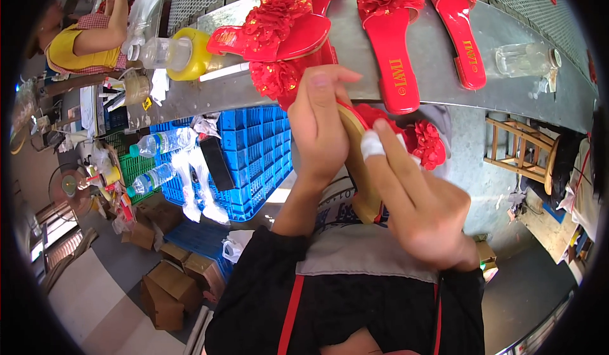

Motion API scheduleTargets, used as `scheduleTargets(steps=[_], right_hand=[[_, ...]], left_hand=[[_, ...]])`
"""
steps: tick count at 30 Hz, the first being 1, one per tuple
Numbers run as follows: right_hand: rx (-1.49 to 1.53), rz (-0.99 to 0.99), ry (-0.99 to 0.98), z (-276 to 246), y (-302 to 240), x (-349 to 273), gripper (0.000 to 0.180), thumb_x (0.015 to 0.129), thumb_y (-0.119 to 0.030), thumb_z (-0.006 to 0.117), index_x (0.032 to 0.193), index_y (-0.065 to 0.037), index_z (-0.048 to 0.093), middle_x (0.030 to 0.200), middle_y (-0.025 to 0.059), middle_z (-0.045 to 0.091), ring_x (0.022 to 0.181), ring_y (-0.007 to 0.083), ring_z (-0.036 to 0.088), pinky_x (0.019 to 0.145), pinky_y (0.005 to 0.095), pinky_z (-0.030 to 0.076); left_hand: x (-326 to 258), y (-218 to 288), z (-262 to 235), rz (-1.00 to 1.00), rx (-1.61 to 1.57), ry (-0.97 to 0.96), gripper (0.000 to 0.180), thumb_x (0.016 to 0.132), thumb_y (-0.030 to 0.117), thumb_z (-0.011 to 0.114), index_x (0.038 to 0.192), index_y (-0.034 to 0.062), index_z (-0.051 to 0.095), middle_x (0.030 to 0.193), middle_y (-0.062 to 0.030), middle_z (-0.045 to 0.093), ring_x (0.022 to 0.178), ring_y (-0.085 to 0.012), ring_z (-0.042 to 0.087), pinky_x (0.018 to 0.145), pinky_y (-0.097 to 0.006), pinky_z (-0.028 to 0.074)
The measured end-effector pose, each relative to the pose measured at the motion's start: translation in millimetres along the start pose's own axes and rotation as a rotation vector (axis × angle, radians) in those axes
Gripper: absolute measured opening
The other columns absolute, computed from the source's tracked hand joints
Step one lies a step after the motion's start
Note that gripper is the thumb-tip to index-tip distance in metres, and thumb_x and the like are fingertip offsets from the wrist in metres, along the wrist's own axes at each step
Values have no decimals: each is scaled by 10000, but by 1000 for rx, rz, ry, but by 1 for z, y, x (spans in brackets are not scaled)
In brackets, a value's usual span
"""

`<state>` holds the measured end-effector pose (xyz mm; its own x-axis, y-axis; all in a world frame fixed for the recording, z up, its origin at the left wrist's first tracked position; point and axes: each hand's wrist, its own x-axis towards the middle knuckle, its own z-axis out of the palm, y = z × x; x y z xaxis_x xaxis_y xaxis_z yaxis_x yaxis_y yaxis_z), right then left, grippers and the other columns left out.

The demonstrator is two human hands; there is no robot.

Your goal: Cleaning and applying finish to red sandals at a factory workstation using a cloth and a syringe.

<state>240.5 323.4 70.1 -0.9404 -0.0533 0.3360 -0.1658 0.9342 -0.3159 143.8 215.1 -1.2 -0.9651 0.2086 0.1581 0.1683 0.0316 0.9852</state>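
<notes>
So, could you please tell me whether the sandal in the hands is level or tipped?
Tipped: the sandal is edgewise, its tan sole facing left, red upper right.

Dressed in blk top [254, 310], soft & slightly creased, w/ L sleeve [279, 253] and R sleeve [464, 298] both stopping short of the wrists. Trimmed w/ thin red stripes [290, 317], one per side, running approx. lengthwise down the front. Crossed by plain grey panel [368, 257], widthwise btwn. the stripes. Edged beyond that by pale cloth [335, 210] w/ dk. blue print, partly hidden. Wrapped in white tape [372, 144] on R hand [431, 219], i.e. around one finger nr. the tip, w/ a bit more white alongside, too blurred to tell.
</notes>
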Motion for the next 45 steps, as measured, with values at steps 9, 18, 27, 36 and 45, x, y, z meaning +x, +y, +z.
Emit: scheduleTargets(steps=[9, 18, 27, 36, 45], right_hand=[[41, 44, -92, -4, -4, -11, 518, 692, 49, 640, 1208, 0, 662, 1258, 171, 666, 604, 161, 656, 484, 273, 479], [54, 82, -107, 3, -6, -11, 491, 726, 74, 616, 1208, -7, 660, 1256, 164, 668, 578, 157, 641, 475, 265, 469], [-12, 43, -112, 11, -6, -16, 463, 732, 37, 652, 1195, 22, 659, 1246, 168, 672, 557, 137, 608, 479, 252, 465], [59, -39, -180, 5, 2, -27, 396, 723, 41, 645, 1113, 18, 703, 1233, 168, 681, 581, 125, 637, 486, 253, 478], [97, -16, 64, 22, 16, -30, 370, 703, 2, 657, 1068, 4, 722, 1250, 159, 679, 514, 83, 532, 436, 223, 410]], left_hand=[[2, -7, -1, -26, -39, 8, 460, 1097, 335, 331, 978, 2, 626, 660, 1, 506, 589, -44, 416, 538, -220, 307], [-1, -10, -4, -104, -88, 30, 450, 1097, 324, 347, 971, 2, 636, 682, 18, 499, 595, -39, 400, 542, -208, 294], [4, -14, 0, -52, -58, 58, 489, 1098, 292, 342, 817, 6, 621, 646, -15, 485, 607, -63, 383, 555, -257, 300], [9, -38, -12, -102, -190, 35, 491, 1087, 274, 398, 694, 22, 549, 639, -7, 506, 602, -69, 441, 581, -238, 364], [8, -25, -8, -115, -164, 22, 558, 1093, 320, 343, 647, 26, 504, 622, -44, 465, 608, -110, 408, 597, -275, 323]])
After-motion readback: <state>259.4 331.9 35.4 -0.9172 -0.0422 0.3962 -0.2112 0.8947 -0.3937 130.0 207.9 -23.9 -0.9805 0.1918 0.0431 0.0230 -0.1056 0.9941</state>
